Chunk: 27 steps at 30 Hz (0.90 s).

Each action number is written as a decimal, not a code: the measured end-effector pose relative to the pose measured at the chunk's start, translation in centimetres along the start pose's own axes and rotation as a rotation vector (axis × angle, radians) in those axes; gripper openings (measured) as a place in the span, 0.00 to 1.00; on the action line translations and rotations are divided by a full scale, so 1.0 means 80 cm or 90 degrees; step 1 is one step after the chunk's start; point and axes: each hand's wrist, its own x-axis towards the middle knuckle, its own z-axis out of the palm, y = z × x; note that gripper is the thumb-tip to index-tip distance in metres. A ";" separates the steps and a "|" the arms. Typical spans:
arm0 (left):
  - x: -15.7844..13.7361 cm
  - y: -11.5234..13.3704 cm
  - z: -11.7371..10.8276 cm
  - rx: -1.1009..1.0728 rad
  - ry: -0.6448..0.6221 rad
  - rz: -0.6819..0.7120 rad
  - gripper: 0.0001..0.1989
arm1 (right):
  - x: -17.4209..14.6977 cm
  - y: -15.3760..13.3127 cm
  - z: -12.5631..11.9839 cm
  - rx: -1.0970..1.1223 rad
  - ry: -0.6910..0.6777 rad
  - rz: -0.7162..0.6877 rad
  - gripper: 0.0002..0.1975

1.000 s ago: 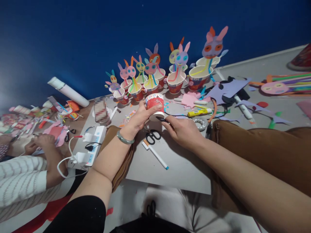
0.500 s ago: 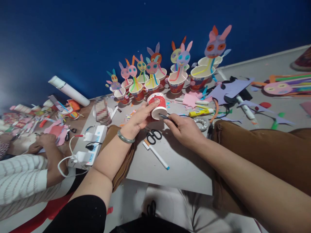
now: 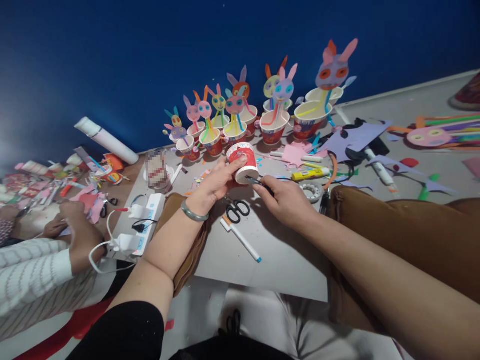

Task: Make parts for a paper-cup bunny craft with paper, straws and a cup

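My left hand (image 3: pixel 223 180) is wrapped around a red and white paper cup (image 3: pixel 245 155). The cup is tipped so that its white base turns toward me. In my right hand (image 3: pixel 281 197) is a slim dark tool (image 3: pixel 258 182), its tip at the cup's base; its exact kind is hard to make out. Below my hands lie black-handled scissors (image 3: pixel 237 211) and a white marker (image 3: pixel 245 242) with a blue end.
Several paper cups with paper rabbit heads (image 3: pixel 275 125) stand along the blue wall. A yellow glue tube (image 3: pixel 310 174), a tape roll (image 3: pixel 310 192) and purple paper scraps (image 3: pixel 356 140) lie to the right. At left are a power strip (image 3: pixel 150 220) and another person's arm (image 3: pixel 80 240).
The cup's base has tilted slightly downward, with the tool tip still at it. The other person's arm at the left has shifted a little.
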 end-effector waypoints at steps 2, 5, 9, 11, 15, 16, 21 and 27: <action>0.000 0.000 0.000 0.000 0.002 0.001 0.22 | 0.000 0.000 0.000 0.004 -0.001 -0.001 0.18; 0.000 -0.001 0.000 -0.006 -0.005 0.005 0.22 | 0.000 0.001 0.000 0.008 0.002 -0.007 0.17; 0.000 -0.001 -0.001 -0.013 -0.008 0.007 0.23 | 0.000 0.003 0.000 0.009 0.009 -0.014 0.17; -0.001 0.000 0.000 -0.016 -0.001 0.002 0.24 | 0.000 0.003 0.000 0.013 0.011 -0.018 0.17; 0.000 0.000 0.000 -0.034 -0.023 0.008 0.23 | 0.000 0.002 0.000 0.038 0.019 -0.022 0.17; 0.001 0.000 0.000 -0.038 -0.033 0.011 0.22 | 0.000 0.002 0.000 0.045 0.021 -0.022 0.17; 0.004 0.000 0.000 -0.075 -0.072 0.003 0.17 | 0.000 0.001 0.001 0.089 0.035 -0.018 0.17; 0.005 0.000 -0.003 -0.097 -0.091 -0.009 0.12 | 0.001 0.002 0.002 0.147 0.051 -0.022 0.17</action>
